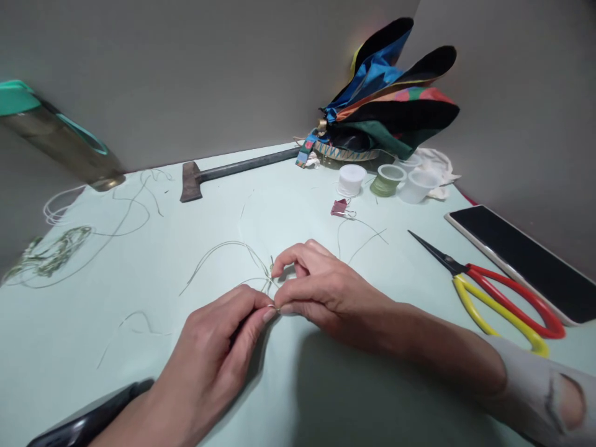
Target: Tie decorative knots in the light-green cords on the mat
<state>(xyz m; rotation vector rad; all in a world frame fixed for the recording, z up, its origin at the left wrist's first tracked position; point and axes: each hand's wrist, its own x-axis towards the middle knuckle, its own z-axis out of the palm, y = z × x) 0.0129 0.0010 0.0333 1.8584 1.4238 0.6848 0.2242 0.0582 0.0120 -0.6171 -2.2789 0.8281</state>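
As left hand and right hand pinch cord, scissors near, hammer beyond

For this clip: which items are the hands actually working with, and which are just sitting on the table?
In use: left hand and right hand, both pinching the pale strands.

Lying about, untouched: scissors, phone, hammer, thread spools, clip, folded umbrella, bottle, tangled cord.
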